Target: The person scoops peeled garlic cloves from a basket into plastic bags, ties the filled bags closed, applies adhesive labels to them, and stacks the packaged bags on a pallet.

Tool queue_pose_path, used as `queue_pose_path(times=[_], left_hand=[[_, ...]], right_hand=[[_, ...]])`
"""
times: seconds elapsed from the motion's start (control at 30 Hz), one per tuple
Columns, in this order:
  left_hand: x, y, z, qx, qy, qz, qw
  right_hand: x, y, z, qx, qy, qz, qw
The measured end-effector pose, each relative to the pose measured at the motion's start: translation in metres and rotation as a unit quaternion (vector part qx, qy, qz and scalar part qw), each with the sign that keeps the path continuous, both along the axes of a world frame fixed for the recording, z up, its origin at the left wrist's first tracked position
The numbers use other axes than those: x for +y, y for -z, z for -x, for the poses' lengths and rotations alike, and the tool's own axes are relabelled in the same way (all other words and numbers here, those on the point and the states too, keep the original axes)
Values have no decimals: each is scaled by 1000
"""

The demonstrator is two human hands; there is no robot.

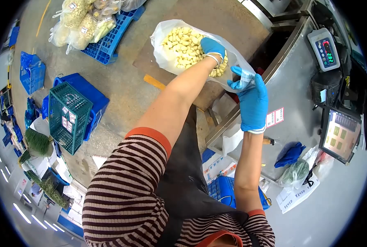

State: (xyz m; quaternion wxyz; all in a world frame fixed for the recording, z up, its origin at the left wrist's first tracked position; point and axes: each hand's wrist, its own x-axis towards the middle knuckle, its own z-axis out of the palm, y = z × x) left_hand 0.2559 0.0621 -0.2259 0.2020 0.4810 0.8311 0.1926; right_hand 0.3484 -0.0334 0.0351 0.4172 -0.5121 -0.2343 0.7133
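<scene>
- at top centre, an open translucent bag (159, 47) holds loose, pale yellow cloves (182, 44)
- among the cloves, the gloved left hand (213, 47); how far open, i cannot tell
- to its right, the gloved right hand (252, 105), clamped on the bag's edge

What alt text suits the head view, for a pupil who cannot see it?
A person's blue-gloved left hand reaches into a plastic bag of yellow pieces, while the gloved right hand grips the bag's edge. A metal table with a scale is at right, blue crates at left.
</scene>
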Motion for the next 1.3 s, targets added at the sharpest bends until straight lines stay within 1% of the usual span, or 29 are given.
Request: queue_pose_path(times=[0.03,0.07,0.1,0.13,0.17,0.2,0.27,0.33,0.37,0.43,0.47,0.5,0.57,0.6,0.63,0.67,0.77,0.8,0.87,0.9,0.93,0.97,1.03,1.1,1.13,1.17,1.23,1.27,1.3], left_hand=[[0,10,-5,26,-18,-27,999],[3,11,-4,132,62,43,988],[3,10,-4,48,-8,41,998],[5,8,-7,-36,-77,37,996],[6,-8,-7,-119,-144,33,982],[-2,-35,3,-65,-45,35,996],[-14,-28,20,9,102,10,995],[-30,-70,45,-57,122,-12,991],[-53,-127,59,-161,67,-18,985],[-98,-188,79,-241,50,-16,969],[-125,-216,81,-237,58,-27,969],[-151,-243,81,-233,66,-38,969],[-196,-292,75,-253,146,-65,954],[-210,-308,67,-225,193,-53,954],[-221,-322,58,-196,240,-42,950],[-227,-329,50,-167,289,-31,942],[-237,-325,19,-150,366,-28,918],[-234,-330,14,-185,373,-23,909],[-222,-355,23,-209,310,-10,928],[-217,-330,33,-146,262,-217,929],[-210,-329,47,-68,180,-177,965],[-188,-323,54,58,120,-234,963],[-144,-260,83,183,45,-275,943],[-142,-203,127,-34,1,-200,979],[-144,-196,147,-247,-30,-124,960],[-142,-190,162,-447,-61,-41,891],[-155,-207,185,-509,-51,-45,858],[-159,-215,191,-546,-50,-62,834],[-160,-226,198,-559,-46,-46,827]], right_hand=[[-1,1,0,-7,7,4,1000],[-2,1,2,-14,14,7,1000],[-3,1,3,-20,21,9,1000],[-2,2,2,-13,12,8,1000],[0,2,-1,-5,3,5,1000],[3,3,-4,2,-4,2,1000],[5,15,-13,-24,-5,-10,1000],[9,17,-19,-40,-20,-16,999],[9,14,-19,-98,-45,-23,994],[5,6,-22,-217,-93,-36,971],[-3,18,-32,-322,-100,-24,941],[-16,7,-31,-443,-79,-153,880],[-48,-16,-42,-413,-74,-179,890],[-64,-41,-39,-252,-72,-85,961],[-79,-61,-37,-157,-109,-14,981],[-94,-74,-32,-61,-122,46,990],[-139,-49,-31,121,-102,119,980],[-144,-57,-26,112,-23,135,984],[-148,-35,-55,89,-46,83,991],[-148,-25,-65,78,-57,60,993],[-141,-28,-65,57,-53,42,996],[-133,-38,-57,45,-78,32,995],[-115,-54,-27,21,-127,12,992],[-94,-42,6,14,-215,-56,975],[-81,-30,21,7,-236,-64,970],[-65,-15,36,0,-257,-73,964],[-32,19,62,-58,-223,-94,968],[-12,42,69,-69,-218,-68,971],[3,71,78,-79,-214,-43,973]])
